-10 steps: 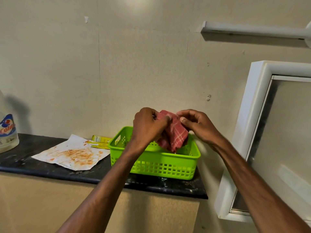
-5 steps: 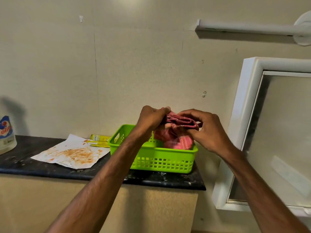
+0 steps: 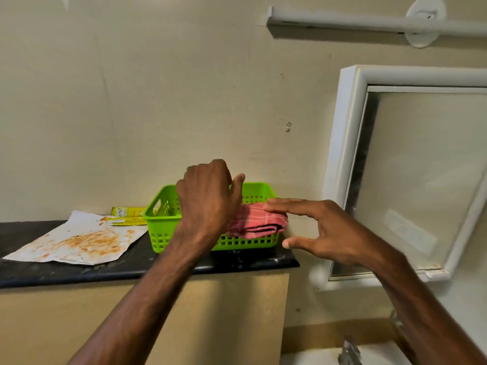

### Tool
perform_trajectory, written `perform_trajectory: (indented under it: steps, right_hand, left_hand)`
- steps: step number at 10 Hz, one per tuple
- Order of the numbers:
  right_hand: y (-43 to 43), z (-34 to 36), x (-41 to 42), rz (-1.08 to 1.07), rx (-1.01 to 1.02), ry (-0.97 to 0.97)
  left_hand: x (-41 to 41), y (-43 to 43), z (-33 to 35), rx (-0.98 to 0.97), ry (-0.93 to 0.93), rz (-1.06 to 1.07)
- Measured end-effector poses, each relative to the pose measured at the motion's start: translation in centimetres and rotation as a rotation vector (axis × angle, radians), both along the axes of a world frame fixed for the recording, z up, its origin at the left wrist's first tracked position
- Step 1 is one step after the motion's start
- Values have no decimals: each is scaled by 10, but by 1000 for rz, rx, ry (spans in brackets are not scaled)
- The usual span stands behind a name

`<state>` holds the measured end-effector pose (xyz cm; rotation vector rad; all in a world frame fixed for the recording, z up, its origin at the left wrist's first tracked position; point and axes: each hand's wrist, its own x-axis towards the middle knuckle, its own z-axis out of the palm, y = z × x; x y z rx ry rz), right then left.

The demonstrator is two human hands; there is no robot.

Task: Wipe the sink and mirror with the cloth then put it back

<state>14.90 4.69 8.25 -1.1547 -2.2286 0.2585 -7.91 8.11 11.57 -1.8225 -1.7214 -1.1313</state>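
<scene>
Beige wall (image 3: 158, 88), a bit scuffed. White rail (image 3: 342, 22) high above the right hand (image 3: 332, 233), black counter (image 3: 52, 272) under the left hand (image 3: 208, 201).

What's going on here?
A person at a dark counter seems to be setting the folded red checked cloth into the green basket. The cloth lies in the basket, with one end overhanging the right rim. The right hand is open, straight fingers on top of the cloth and thumb spread below. The left hand is in front of the basket, back to the camera; whether it grips the cloth is hidden. The mirror hangs to the right.
</scene>
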Motion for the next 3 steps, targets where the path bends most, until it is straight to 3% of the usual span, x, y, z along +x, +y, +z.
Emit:
perform_trajectory:
  steps: [3]
  right_hand:
    - [-44, -13, 37, -144, -26, 49]
  left_hand:
    - [72, -18, -17, -8, 119, -313]
